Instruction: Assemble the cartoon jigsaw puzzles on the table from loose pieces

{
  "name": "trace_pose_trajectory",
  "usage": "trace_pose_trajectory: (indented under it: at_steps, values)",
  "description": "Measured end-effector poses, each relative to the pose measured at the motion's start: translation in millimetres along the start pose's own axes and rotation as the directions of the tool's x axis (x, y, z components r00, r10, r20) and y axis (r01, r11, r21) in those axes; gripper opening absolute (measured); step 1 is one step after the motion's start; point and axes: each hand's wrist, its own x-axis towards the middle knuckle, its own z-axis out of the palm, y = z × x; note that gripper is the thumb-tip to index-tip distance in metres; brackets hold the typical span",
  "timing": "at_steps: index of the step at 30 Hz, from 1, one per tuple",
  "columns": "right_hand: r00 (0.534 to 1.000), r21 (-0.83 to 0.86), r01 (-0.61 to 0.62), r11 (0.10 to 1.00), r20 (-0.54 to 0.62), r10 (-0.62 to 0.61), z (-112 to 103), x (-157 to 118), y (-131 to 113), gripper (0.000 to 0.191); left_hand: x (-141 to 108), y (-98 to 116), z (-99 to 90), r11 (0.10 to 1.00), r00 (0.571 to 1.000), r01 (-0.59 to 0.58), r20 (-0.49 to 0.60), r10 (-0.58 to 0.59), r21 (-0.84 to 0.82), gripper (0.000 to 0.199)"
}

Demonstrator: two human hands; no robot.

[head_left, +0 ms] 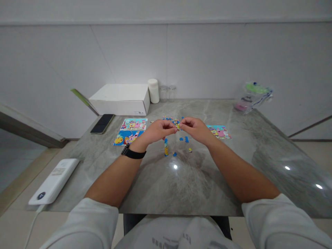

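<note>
Both of my hands hover over small jigsaw pieces in the middle of the grey table. My left hand (161,130), with a black watch band at the wrist, has its thumb and fingers pinched together. Close to it on the right, my right hand (193,128) is pinched the same way. A small yellow piece (177,127) shows between the fingertips; which hand grips it is unclear. Below my left hand lies a joined blue and yellow strip (166,147). Loose blue pieces (186,139) and a yellow piece (190,150) lie nearby. More pieces (168,118) lie behind my hands.
Picture cards (134,124) lie at left, another card (220,132) at right. Farther out are a phone (102,123), a white box (120,98), a white bottle (153,91), glass jars (171,93), a plastic bag (252,98) and a white power bank (54,181) with a cable.
</note>
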Motion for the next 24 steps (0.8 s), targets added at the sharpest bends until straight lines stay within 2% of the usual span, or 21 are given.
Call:
trace_pose_trajectory:
  at_steps: [7, 14, 18, 21, 24]
  values:
    - [0.997, -0.078, 0.032, 0.996, 0.069, -0.027, -10, -2, -6, 0.028, -3, -1, 5.0, 0.999, 1.0, 0.021, -0.017, -0.021, 0.037, 0.03]
    - [0.988, -0.12, 0.044, 0.992, 0.155, -0.025, -19, -5, -11, 0.031, -8, 12, 7.6, 0.998, 1.0, -0.021, 0.012, 0.02, 0.063, 0.023]
    - [0.984, -0.157, 0.049, 0.986, 0.177, -0.021, -22, -6, -11, 0.03, -8, 13, 6.9, 0.995, 0.998, -0.04, 0.044, 0.036, 0.096, 0.021]
    - [0.98, -0.186, 0.039, 0.982, 0.198, -0.002, -24, -7, -12, 0.03, -7, 6, 3.6, 0.981, 0.992, -0.068, 0.118, 0.047, 0.182, 0.018]
    - [0.974, -0.226, 0.031, 0.974, 0.226, 0.022, -26, -9, -12, 0.03, -6, -5, 0.5, 0.915, 0.982, -0.135, 0.173, 0.073, 0.38, 0.012]
